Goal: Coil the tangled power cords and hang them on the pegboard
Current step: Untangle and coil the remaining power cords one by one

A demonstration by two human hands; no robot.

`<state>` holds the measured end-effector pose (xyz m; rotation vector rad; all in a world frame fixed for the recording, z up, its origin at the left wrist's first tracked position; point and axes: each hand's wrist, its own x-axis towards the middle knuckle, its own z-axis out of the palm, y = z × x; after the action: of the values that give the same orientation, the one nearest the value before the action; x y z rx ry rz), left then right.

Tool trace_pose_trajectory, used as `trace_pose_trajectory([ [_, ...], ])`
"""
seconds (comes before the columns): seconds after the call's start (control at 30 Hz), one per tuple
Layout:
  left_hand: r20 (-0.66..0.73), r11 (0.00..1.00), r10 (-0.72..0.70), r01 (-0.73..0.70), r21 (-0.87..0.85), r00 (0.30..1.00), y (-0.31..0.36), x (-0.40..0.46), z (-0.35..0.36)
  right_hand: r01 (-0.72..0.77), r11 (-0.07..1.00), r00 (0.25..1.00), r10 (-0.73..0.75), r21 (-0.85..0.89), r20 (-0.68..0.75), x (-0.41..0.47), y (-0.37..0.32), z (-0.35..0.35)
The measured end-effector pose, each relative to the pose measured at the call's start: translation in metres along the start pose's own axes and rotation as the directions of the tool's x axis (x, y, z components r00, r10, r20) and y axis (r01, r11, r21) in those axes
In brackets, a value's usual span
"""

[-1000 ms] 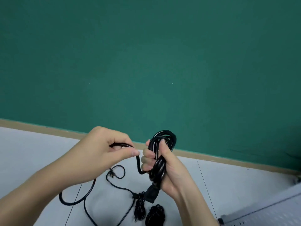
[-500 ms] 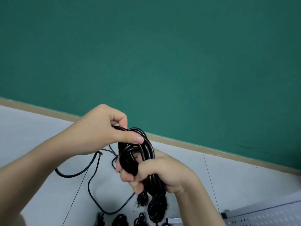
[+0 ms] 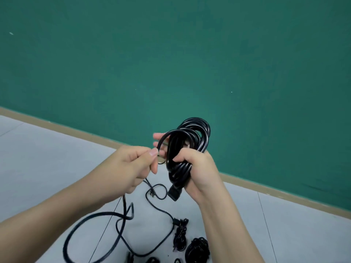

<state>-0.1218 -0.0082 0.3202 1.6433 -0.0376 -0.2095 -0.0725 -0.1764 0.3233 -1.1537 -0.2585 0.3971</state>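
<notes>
My right hand (image 3: pixel 197 168) grips a coil of black power cord (image 3: pixel 187 141), held upright in front of the green wall, with its black connector (image 3: pixel 173 192) sticking out below the fist. My left hand (image 3: pixel 131 166) pinches the cord's loose strand (image 3: pixel 163 138) just left of the coil. From that hand the rest of the cord (image 3: pixel 121 217) hangs down and loops over the grey floor. No pegboard is in view.
Other black cords lie on the grey floor (image 3: pixel 47 158) below my hands: a thin cord with a plug (image 3: pixel 175 222), a bundled cord (image 3: pixel 180 236) and a coiled one (image 3: pixel 198 247). A tan baseboard (image 3: pixel 76 130) runs along the green wall (image 3: pixel 171 63).
My right hand has turned and lifted the coil up and to the right. My left hand has drawn back to the left along the loose strand. The camera view has shifted.
</notes>
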Motion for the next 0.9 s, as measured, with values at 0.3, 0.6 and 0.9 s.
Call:
trace_pose_trajectory([
  [0.3, 0.030, 0.982, -0.187, 0.186, 0.042, 0.982, -0.008, -0.002, 0.013, -0.021, 0.954, 0.998, 0.002, 0.299, 0.063, -0.003, 0.009, 0.027],
  [0.6, 0.082, 0.893, 0.018, -0.053, 0.448, 0.997, -0.004, -0.005, 0.005, 0.065, 0.851, 0.992, 0.001, 0.521, -0.125, -0.004, -0.013, -0.001],
  [0.9, 0.189, 0.553, 0.447, -0.436, 0.710, 0.874, -0.002, -0.013, -0.024, 0.001, 0.978, 0.973, 0.047, 0.208, -0.225, -0.010, -0.023, -0.032],
])
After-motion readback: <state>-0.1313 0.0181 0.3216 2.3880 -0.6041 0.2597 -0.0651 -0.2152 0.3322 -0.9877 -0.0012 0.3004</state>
